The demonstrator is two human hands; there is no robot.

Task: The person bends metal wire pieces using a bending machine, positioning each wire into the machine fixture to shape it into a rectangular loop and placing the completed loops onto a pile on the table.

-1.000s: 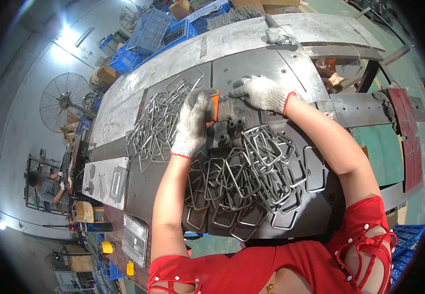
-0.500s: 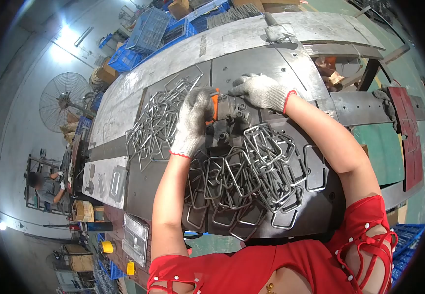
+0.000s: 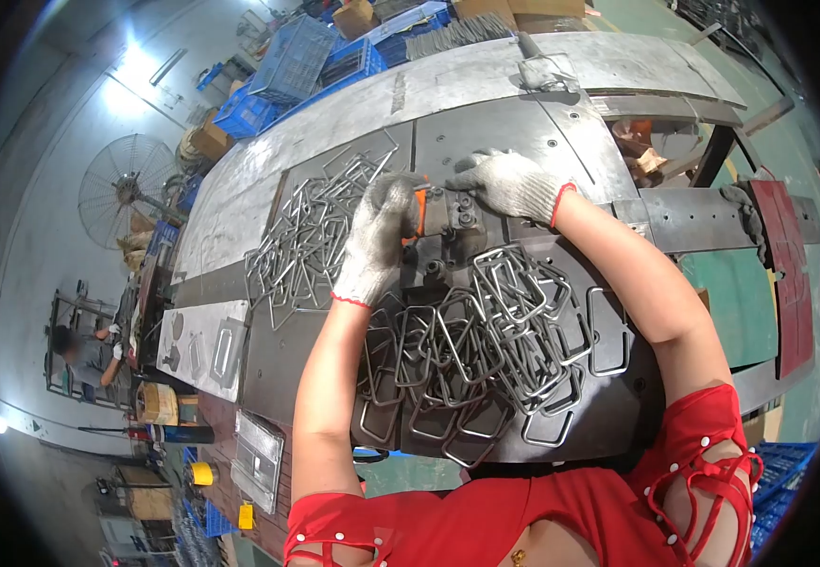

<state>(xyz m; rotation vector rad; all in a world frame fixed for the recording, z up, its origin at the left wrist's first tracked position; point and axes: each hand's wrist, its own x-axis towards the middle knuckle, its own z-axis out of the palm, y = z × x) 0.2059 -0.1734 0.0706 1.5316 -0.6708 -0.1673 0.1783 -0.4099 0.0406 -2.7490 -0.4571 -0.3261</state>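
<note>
My left hand (image 3: 379,231), in a whitish knit glove with dark, soiled fingers, is closed against an upright orange piece (image 3: 420,214). Its fingertips reach over the top of that piece. Across from it, my right hand (image 3: 512,185), gloved the same way, points left with its fingers together at a small metal fixture (image 3: 463,215) with bolts. What the right fingertips pinch, if anything, is too small to make out. Bent wire frames (image 3: 523,326) lie heaped in front of the fixture. Thinner bent wires (image 3: 311,231) are piled left of my left hand.
The dark steel table plate (image 3: 495,132) carries the fixture and piles. A flat metal sheet (image 3: 204,345) lies at the left edge. Blue crates (image 3: 289,59) stand behind. A fan (image 3: 127,192) and a seated person (image 3: 89,354) are at far left; a red plate (image 3: 783,269) is at right.
The bolted block of the fixture between my hands has shifted and now sits squarer. Both hands stay in nearly the same places. The whole view has moved slightly.
</note>
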